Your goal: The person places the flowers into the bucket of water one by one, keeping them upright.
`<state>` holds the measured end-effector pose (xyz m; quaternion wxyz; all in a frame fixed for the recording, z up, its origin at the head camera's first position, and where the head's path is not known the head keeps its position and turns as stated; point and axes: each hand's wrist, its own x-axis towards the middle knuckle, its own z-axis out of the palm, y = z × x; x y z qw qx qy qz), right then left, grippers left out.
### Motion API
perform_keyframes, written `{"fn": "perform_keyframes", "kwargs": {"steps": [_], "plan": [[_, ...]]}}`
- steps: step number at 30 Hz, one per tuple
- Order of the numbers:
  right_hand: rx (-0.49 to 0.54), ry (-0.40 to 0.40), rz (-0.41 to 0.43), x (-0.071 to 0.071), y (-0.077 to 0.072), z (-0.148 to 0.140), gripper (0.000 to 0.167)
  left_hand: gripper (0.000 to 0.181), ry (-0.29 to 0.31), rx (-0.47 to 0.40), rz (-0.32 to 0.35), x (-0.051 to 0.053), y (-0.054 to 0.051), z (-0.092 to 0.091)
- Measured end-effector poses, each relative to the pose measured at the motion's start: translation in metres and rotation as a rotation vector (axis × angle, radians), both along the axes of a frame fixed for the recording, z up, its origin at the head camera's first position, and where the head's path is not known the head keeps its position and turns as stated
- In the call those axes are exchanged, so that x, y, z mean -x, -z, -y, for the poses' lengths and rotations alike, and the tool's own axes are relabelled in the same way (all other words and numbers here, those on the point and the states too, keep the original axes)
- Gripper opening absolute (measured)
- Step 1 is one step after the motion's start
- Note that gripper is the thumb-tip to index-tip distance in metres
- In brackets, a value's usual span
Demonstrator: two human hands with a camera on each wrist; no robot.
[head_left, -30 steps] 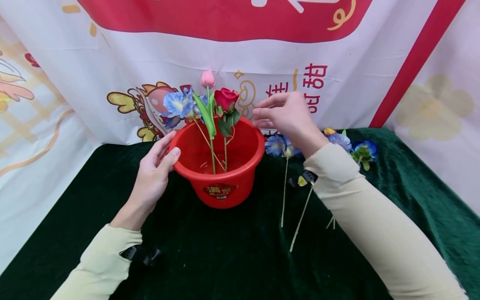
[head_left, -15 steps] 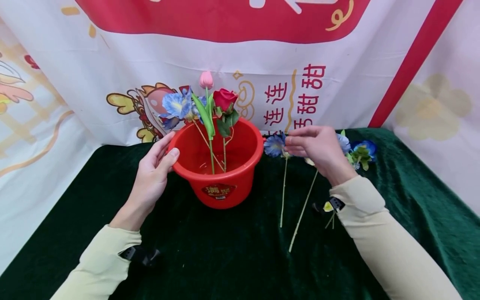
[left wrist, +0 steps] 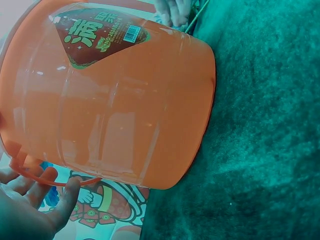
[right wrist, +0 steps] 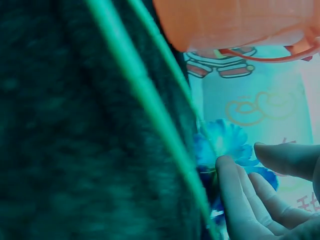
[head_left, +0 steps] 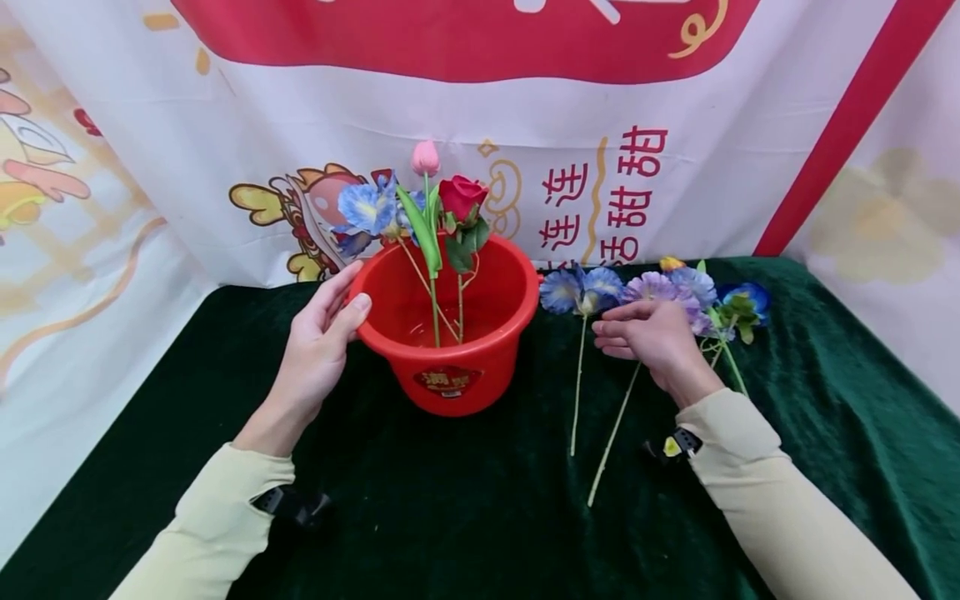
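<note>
A red plastic bucket point(head_left: 450, 367) stands on the dark green cloth. My left hand point(head_left: 315, 342) grips its left side at the rim; in the left wrist view the fingers point(left wrist: 45, 180) and thumb are at its handle point(left wrist: 82, 183). Inside the bucket lean a pink tulip point(head_left: 425, 158), a red rose point(head_left: 463, 197) and a blue iris-like flower point(head_left: 367, 207). My right hand point(head_left: 660, 342) hovers over flowers lying to the right, thumb apart from its extended fingers, holding nothing. Closest are a blue flower point(head_left: 581, 292) and a purple flower point(head_left: 652, 287), whose stem passes under the hand.
Farther right lie a light blue flower point(head_left: 693, 283), a small orange bloom point(head_left: 671, 263) and a dark blue flower point(head_left: 750, 302) with green leaves. A printed white and red cloth backdrop point(head_left: 450, 108) rises behind the table's green cloth point(head_left: 450, 508).
My right hand has moved from beside the bucket's flowers, down and to the right, to the flowers lying on the cloth. The left hand stays at the bucket.
</note>
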<state>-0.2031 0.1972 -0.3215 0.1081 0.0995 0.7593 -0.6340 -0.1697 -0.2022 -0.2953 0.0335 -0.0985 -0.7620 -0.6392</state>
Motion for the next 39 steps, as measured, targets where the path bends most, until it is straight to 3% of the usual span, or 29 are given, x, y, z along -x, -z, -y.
{"fn": "perform_keyframes", "kwargs": {"steps": [10,39], "plan": [[0.039,-0.062,0.058,0.0,0.015,0.004,0.048,0.063,-0.01,0.019,0.001,-0.001,0.0,-0.001],[0.059,-0.145,0.147,0.005,0.021,-0.003,0.053,0.064,0.0,0.008,0.009,0.0,-0.001,-0.001]]}}
